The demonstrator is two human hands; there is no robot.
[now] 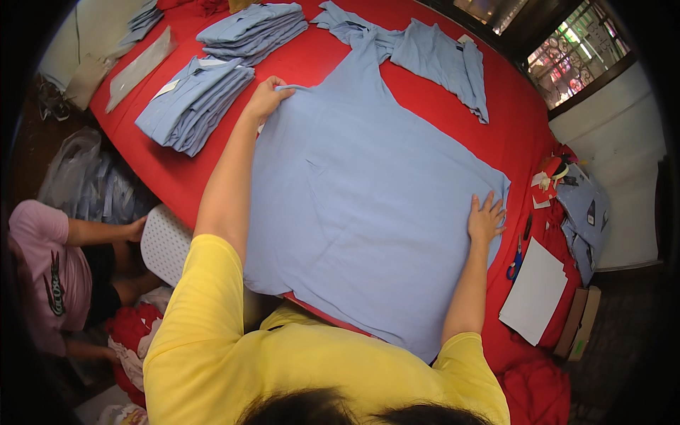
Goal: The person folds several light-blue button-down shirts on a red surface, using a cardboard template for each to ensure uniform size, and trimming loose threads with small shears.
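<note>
Right now the left hand (265, 98) is closed on a far corner of the big blue shirt (361, 205), pinching the cloth between fingers and thumb. The right hand (486, 218) lies open and flat on the shirt's right edge, pressing it down. The shirt is spread wide over the red table (510, 120), just in front of the person in yellow.

It looks like the smoothing step, with the shirt laid flat and not yet folded. I think the next move needs both hands to keep the cloth tight, so no wrinkles get in, and the pinched corner should come over straight.

Beyond the shirt's far left corner sit two piles of folded blue shirts: a near pile (193, 105) close beside the left hand, and a far pile (251, 30) behind it. Past the shirt's far edge lies one loose blue shirt (432, 57), not folded. I cannot count the shirts inside each pile.

To the right of the big shirt lie one white card (535, 290) and one pair of blue scissors (515, 263), with small bits of cloth and paper past them. To the left of the shirt, below the table edge, one other person in pink (42, 269) sits low beside a white stool (164, 244).
</note>
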